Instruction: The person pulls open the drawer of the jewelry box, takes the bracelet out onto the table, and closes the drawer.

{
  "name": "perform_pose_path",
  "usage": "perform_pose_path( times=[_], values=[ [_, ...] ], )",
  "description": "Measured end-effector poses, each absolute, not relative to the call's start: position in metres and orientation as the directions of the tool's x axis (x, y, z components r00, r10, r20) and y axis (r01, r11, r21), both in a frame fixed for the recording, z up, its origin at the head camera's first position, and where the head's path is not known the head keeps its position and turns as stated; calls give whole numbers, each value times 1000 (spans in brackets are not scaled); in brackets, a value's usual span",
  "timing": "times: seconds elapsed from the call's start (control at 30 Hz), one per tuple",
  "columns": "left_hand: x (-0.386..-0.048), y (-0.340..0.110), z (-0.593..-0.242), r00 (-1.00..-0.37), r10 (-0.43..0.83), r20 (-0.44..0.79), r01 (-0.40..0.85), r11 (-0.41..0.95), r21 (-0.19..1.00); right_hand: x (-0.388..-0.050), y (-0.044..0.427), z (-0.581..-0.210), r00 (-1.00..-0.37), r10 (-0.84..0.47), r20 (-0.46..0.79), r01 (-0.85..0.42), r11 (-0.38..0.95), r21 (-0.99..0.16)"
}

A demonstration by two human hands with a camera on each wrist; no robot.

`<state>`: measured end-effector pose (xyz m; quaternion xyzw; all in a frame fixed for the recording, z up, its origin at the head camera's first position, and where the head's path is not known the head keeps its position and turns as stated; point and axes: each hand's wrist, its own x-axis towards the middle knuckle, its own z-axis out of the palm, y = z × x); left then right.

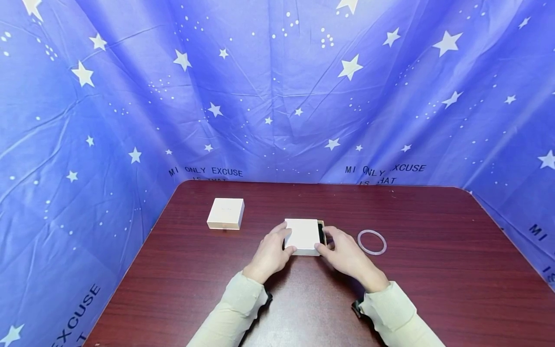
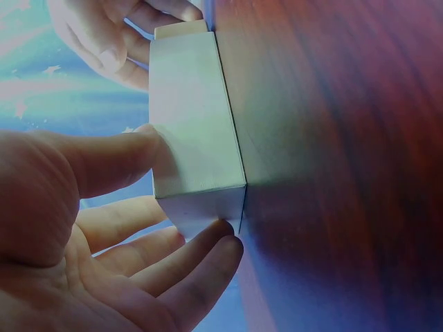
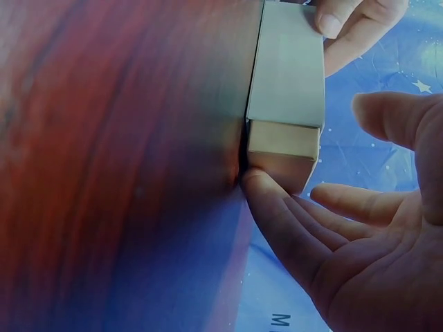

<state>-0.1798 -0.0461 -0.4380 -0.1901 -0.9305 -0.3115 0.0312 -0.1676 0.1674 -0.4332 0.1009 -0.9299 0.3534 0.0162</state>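
Note:
A white sleeve box (image 1: 302, 234) lies flat on the table between both hands. Its inner drawer (image 3: 282, 142) sticks out a little at the right end, with a dark interior showing from above. My left hand (image 1: 272, 249) grips the left end of the box, thumb on the near side (image 2: 194, 111) and fingers around the end. My right hand (image 1: 347, 251) is at the drawer's end; in the right wrist view its fingertips touch the drawer low down, while the thumb stands apart from it. The box's underside is hidden.
A second white box (image 1: 226, 212), closed, sits at the back left of the table. To the right of my right hand lies a pale purple ring (image 1: 372, 242). Behind the dark red wooden table (image 1: 433, 250) hangs a blue curtain (image 1: 269, 72) with white stars.

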Motion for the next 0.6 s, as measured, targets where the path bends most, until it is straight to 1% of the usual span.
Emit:
perform_pose_path(
  times=[0.3,0.6],
  values=[
    [-180,-46,-438,-924,336,184,379,732,566,-169,167,-436,-984,-165,68,-166,704,-690],
    [-180,-46,-438,-927,334,173,371,736,567,-167,164,-435,-984,-170,47,-154,696,-701]
  ],
)
